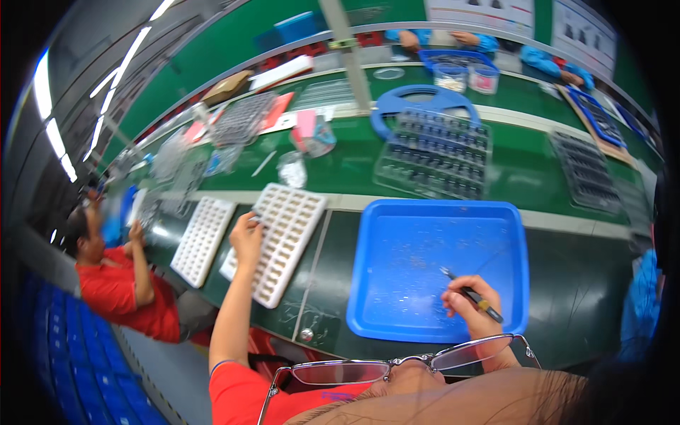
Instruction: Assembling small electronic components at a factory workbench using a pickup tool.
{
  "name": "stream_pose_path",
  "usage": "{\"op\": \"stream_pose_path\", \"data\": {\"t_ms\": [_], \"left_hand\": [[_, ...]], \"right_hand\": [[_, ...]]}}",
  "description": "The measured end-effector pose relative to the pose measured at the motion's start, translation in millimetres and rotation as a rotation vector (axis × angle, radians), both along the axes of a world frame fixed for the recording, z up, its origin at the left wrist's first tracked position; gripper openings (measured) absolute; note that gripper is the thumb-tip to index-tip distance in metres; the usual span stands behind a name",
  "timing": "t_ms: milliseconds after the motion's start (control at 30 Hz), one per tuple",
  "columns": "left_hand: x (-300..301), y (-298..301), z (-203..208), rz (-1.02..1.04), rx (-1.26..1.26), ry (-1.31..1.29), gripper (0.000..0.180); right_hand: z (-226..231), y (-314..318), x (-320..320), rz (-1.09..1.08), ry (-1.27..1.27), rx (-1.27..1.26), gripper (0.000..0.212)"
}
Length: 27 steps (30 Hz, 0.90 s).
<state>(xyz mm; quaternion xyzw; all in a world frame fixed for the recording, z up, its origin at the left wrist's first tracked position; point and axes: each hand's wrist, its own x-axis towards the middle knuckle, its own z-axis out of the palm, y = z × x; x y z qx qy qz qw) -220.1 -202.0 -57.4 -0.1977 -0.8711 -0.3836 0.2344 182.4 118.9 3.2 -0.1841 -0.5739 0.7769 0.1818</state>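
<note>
The white compartment tray (283,237) lies tilted on the green desk (567,283), just left of the blue tray (397,312), with a second white tray (202,237) beside it further left. At the far left a person in a red shirt (113,290) sits at the same desk, apart from this work.

The left hand (246,237) rests on the white compartment tray's left edge, fingers curled against it; whether it pinches a small part or only steadies the tray cannot be told. The blue tray holds tiny scattered pieces, too small to identify. Over its lower right part the right hand (467,304) is closed around dark tweezers (471,294), tips pointing up-left toward the tray floor.

This looks like a sorting step: small pieces being picked with the tweezers from the blue tray and set into the white tray's cells. The next move would call for a fine, steady pinch on one piece and a short carry leftward to an empty cell, with the left hand keeping the tray from sliding.

Beyond, clear blister trays (435,152) and a blue reel (425,103) lie on the desk's far side, where blue-sleeved hands (467,39) of other people work.
</note>
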Motion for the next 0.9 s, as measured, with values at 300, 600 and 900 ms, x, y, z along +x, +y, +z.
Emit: {"op": "stream_pose_path", "data": {"t_ms": [300, 600, 900], "left_hand": [[47.5, 18.5, 39.8, 0.116, -0.027, -0.01, 0.044], [103.4, 247.0, 75.8, -0.736, -0.312, 0.156, 0.016], [68.0, 346.3, 36.1, -0.414, -0.722, 0.021, 0.009]], "right_hand": [[13.9, 26.6, 10.2, -0.021, 0.043, 0.198, 0.022], [6.0, 62.3, 11.9, 0.023, -0.004, 0.295, 0.023], [-9.2, 66.2, 14.3, -0.02, -0.052, 0.387, 0.02]]}}
